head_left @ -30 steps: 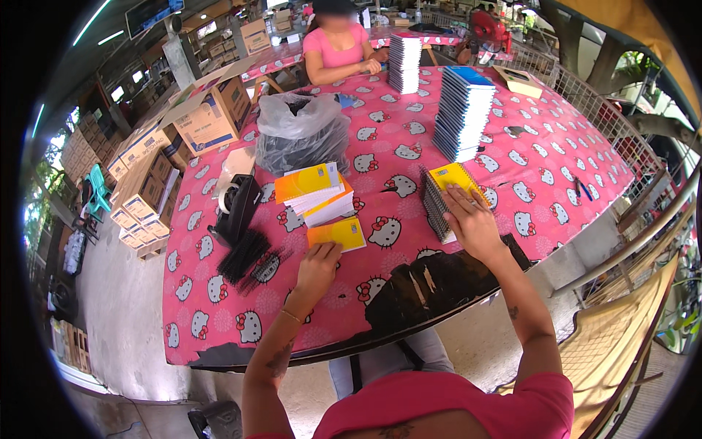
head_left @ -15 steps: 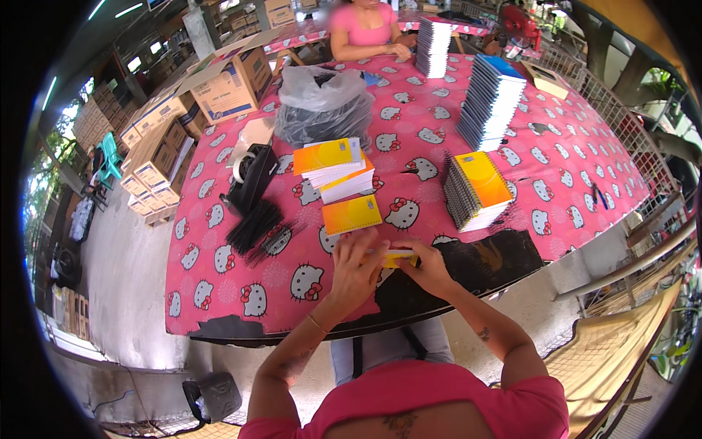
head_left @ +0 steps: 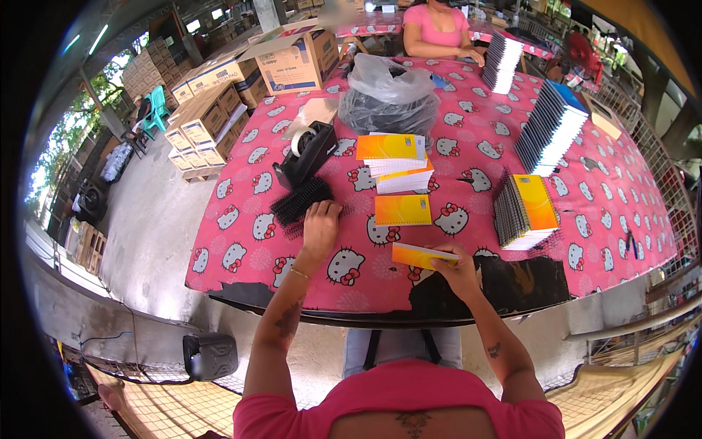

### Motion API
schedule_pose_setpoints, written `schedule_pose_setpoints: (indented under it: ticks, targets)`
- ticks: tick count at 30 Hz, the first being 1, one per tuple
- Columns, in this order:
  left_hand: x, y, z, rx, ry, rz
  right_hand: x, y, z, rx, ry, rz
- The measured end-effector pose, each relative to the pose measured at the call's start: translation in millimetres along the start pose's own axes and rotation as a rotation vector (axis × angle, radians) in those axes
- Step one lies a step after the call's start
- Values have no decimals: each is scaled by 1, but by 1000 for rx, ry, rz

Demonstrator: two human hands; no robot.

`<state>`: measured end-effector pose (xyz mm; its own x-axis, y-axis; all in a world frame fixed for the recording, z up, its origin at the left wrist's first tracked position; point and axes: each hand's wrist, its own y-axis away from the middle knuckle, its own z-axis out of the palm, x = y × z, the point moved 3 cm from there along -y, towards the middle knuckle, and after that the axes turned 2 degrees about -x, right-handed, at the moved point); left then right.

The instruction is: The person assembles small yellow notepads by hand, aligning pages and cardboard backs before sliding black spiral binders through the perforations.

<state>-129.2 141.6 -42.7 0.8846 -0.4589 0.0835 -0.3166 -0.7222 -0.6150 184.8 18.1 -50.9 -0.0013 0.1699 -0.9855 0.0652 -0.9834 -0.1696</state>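
My right hand (head_left: 457,265) grips a small yellow and orange notepad (head_left: 413,255) by its right end, tilted above the table's near edge. To the left, my left hand (head_left: 322,225) has its fingers bent down and closed at the right end of a pile of black spiral binding coils (head_left: 298,205). Thin dark coil ends show beside its fingertips. One yellow-orange pad (head_left: 403,210) with a row of holes along its lower edge lies flat beyond the held one. Behind it sits an uneven stack of similar pads (head_left: 391,148).
A black tape dispenser (head_left: 311,155) and a clear plastic bag (head_left: 390,95) stand beyond the coils. At right are a stack of coil-bound yellow notebooks (head_left: 534,208) and a tall blue-topped stack (head_left: 553,124). Cartons (head_left: 292,67) stand at far left; another person (head_left: 436,33) sits across the table.
My left hand has left the pad and moved left to the coils. The right hand keeps the pad, now tilted with its cover showing. The whole view has shifted, with things appearing farther right.
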Motion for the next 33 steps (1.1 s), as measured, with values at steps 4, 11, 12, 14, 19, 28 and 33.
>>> schedule_pose_setpoints:
  ticks: [4, 11, 12, 14, 19, 28, 33]
  targets:
    - [18, 3, -12, -52, -39, -20, -2, -1, 0, -10, 26, 54]
    - [22, -4, -29, 153, 19, -93, 9, -2, 0, -107, 38, 72]
    - [26, -6, -39, 174, 17, -90, 9, -2, 1, -115, 28, 64]
    - [49, -10, -57, 88, 111, -51, 11, -1, -1, -115, 11, 51]
    - [113, 15, -75, -76, 655, -95, 11, -1, 0, -109, -27, 69]
    - [112, 25, -64, -149, 686, -164, 9, 0, 1, -125, -19, 75]
    - [105, 15, -60, -134, 736, -129, 11, 1, 3, -176, -89, 20]
